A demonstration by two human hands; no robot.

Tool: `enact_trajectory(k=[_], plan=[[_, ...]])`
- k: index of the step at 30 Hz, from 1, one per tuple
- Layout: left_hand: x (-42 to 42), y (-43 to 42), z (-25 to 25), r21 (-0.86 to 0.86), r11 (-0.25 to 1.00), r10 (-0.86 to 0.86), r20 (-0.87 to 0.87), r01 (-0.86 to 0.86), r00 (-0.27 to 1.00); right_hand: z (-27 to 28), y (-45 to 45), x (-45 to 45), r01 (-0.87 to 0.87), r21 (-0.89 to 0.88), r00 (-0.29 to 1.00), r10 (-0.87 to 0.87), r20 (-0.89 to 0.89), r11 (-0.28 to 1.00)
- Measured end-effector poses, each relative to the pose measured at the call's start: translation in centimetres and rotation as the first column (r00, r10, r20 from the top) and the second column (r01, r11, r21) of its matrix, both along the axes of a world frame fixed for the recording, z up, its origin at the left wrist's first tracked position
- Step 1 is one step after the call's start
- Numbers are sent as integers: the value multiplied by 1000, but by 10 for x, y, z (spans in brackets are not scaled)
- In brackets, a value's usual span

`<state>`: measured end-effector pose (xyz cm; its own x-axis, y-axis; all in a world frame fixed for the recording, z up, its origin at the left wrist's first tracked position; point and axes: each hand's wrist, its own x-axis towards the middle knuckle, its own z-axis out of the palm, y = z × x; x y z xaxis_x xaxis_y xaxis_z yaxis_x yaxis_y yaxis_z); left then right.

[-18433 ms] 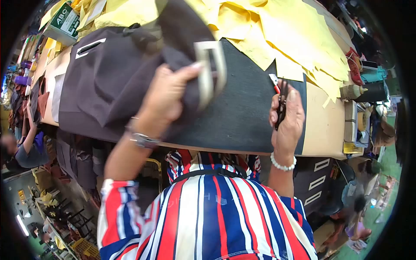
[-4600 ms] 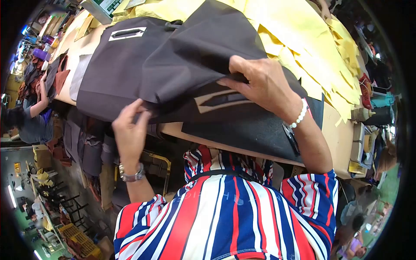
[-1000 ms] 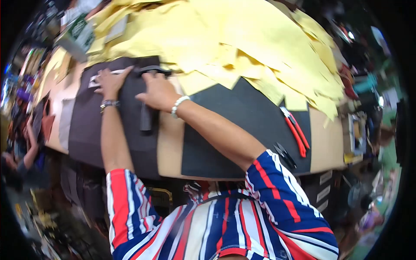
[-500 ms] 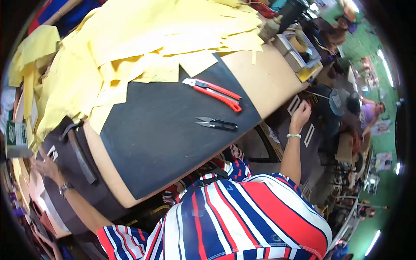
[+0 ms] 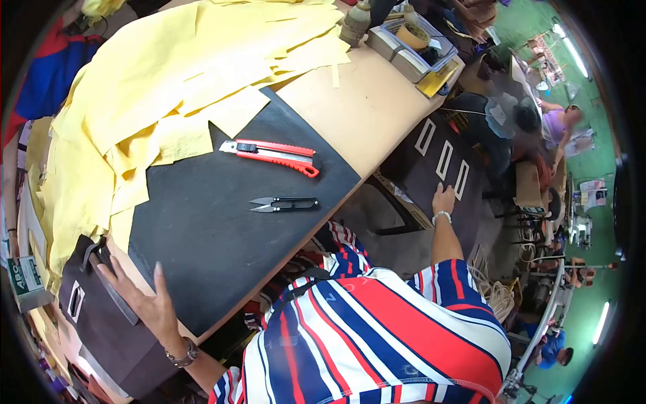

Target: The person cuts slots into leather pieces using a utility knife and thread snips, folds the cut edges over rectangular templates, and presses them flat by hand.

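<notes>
At left edge of mat [image 5: 202,236]: left hand [image 5: 152,308] spread open, empty. Right of mat: right hand [image 5: 444,202] at panel [image 5: 416,165], grip undeterminable. On mat: cutter [image 5: 274,156], snips [image 5: 291,204].

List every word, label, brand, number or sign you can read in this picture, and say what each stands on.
"ABC": on the green and white box at the left edge.
Smaller print on that box: too small to read.
Marks on the striped shirt: too faint to read.
</notes>
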<state>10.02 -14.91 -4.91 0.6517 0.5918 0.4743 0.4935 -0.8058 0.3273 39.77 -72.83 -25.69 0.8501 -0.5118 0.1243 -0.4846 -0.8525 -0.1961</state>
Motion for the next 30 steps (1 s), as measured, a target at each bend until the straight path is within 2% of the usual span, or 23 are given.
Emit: enact_trajectory(k=[3, 6, 9, 12, 14, 16, 17, 18, 20, 21, 22, 23, 24, 25, 26, 28, 30], plan=[[5, -13, -5, -27, 999, 29, -38, -30, 999, 6, 4, -2, -7, -95, 1000, 5, -19, 995], [4, -13, -10, -40, 998, 47, -73, -50, 996, 17, -2, 9, 74, -90, 991, -83, -103, 993], [1, -12, -12, -56, 997, 57, -81, -61, 995, 12, -37, 19, 78, -94, 997, -80, -17, 993], [-1, -11, -15, -121, 992, 30, -22, -32, 999, -8, -95, 26, 248, 28, 939, -248, 239, 968], [-1, -11, -15, -157, 987, 18, 10, -16, 1000, 30, -102, 12, 372, -17, 865, -340, 368, 928], [2, -14, -13, -182, 983, 12, 29, -7, 1000, 84, -76, 0, 446, 422, 566, -614, 550, 789], [3, -17, -11, -194, 981, 13, 38, -5, 999, 106, -73, -2, 394, 458, 538, -604, 587, 797], [7, -22, -7, -279, 960, 1, 76, 20, 997, 127, -68, -2, 335, 491, 511, -593, 622, 804], [19, -37, 3, -430, 900, -4, 152, 69, 988, 175, -30, 7, -61, 555, 371, -497, 784, 830], [24, -42, 4, -403, 904, -68, 189, 141, 980, 205, 8, 4, -298, 653, 408, -525, 747, 697], [31, -52, 12, -459, 865, -103, 236, 205, 966, 235, 41, 5, -515, 699, 452, -535, 714, 496], [39, -62, 19, -472, 840, -162, 254, 268, 953, 260, 77, 3, -622, 688, 493, -495, 715, 374], [45, -66, 21, -341, 821, -354, 326, 458, 876, 282, 119, -6, -693, 659, 527, -419, 739, 292], [51, -79, 35, -406, 755, -399, 338, 514, 852, 301, 162, -15, -745, 632, 553, -330, 765, 216], [59, -83, 39, -330, 681, -521, 409, 654, 749, 316, 206, -26, -780, 609, 574, -223, 788, 144], [71, -94, 48, -280, 542, -586, 549, 792, 596, 328, 283, -52, -801, 597, 597, 30, 802, -31], [73, -97, 56, -272, 571, -507, 626, 775, 593, 324, 338, -84, -659, 646, 512, 399, 761, -386]])
